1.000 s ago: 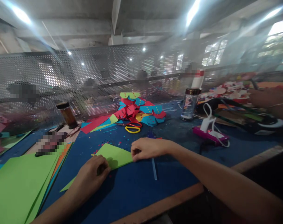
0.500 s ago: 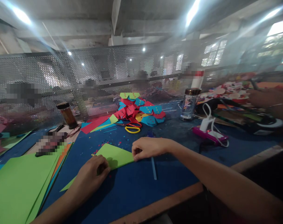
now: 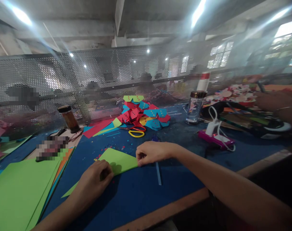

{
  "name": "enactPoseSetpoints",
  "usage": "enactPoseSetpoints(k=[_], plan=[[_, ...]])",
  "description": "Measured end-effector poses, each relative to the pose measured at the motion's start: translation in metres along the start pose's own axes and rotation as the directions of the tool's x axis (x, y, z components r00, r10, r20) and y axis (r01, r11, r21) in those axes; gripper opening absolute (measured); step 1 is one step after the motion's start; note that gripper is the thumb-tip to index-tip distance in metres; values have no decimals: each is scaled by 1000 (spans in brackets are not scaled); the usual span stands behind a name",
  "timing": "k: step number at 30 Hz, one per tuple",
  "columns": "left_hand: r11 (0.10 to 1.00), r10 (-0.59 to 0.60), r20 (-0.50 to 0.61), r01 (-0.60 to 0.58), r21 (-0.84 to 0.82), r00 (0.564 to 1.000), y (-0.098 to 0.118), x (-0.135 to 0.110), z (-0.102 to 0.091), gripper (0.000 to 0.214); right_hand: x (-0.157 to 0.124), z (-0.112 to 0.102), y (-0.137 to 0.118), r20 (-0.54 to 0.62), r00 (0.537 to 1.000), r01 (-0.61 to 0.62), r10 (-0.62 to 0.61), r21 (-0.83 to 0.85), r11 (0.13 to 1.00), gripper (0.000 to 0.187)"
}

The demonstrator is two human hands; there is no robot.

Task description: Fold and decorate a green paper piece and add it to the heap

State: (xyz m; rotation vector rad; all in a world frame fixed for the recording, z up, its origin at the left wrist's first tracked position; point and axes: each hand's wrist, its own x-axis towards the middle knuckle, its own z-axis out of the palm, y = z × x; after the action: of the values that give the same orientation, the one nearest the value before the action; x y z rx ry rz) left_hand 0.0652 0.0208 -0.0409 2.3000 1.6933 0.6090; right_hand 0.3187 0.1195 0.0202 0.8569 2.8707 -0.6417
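A folded sheet of light green paper (image 3: 118,161) lies on the blue table top (image 3: 141,192) in front of me. My left hand (image 3: 95,179) presses down on its left part with fingers curled over the paper. My right hand (image 3: 152,153) pinches the paper's right corner, fingers closed on the edge. A thin blue paper strip (image 3: 158,173) lies just right of the sheet, under my right wrist.
A stack of green and orange sheets (image 3: 20,189) lies at the left. Yellow-handled scissors (image 3: 137,132) and a pile of red and blue paper pieces (image 3: 142,114) sit behind. Two jars (image 3: 196,106) (image 3: 69,118), a pink device with white cable (image 3: 216,136) and a mesh screen (image 3: 100,80) stand beyond.
Nearly nothing differs. My right hand has shifted a touch to the right along the green paper's corner; the left hand stays pressed in place.
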Motion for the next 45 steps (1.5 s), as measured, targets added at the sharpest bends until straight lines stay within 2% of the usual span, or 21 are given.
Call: enactPoseSetpoints(k=[4, 10, 24, 45], plan=[[1000, 3, 4, -3, 7, 1000, 0, -1, 0, 15, 1, 0, 2, 6, 1000, 10, -10, -12, 1000, 26], [1000, 5, -14, -5, 0, 1000, 1, -1, -1, 14, 0, -1, 1, 3, 1000, 14, -14, 12, 1000, 23], [1000, 1, -40, 0, 28, 999, 2, -1, 1, 14, -2, -2, -3, 2, 1000, -3, 3, -48, 999, 22], [1000, 5, -28, -5, -2, 1000, 1, 0, 1, 14, -2, -2, 1, 6, 1000, -2, 2, -51, 999, 22]])
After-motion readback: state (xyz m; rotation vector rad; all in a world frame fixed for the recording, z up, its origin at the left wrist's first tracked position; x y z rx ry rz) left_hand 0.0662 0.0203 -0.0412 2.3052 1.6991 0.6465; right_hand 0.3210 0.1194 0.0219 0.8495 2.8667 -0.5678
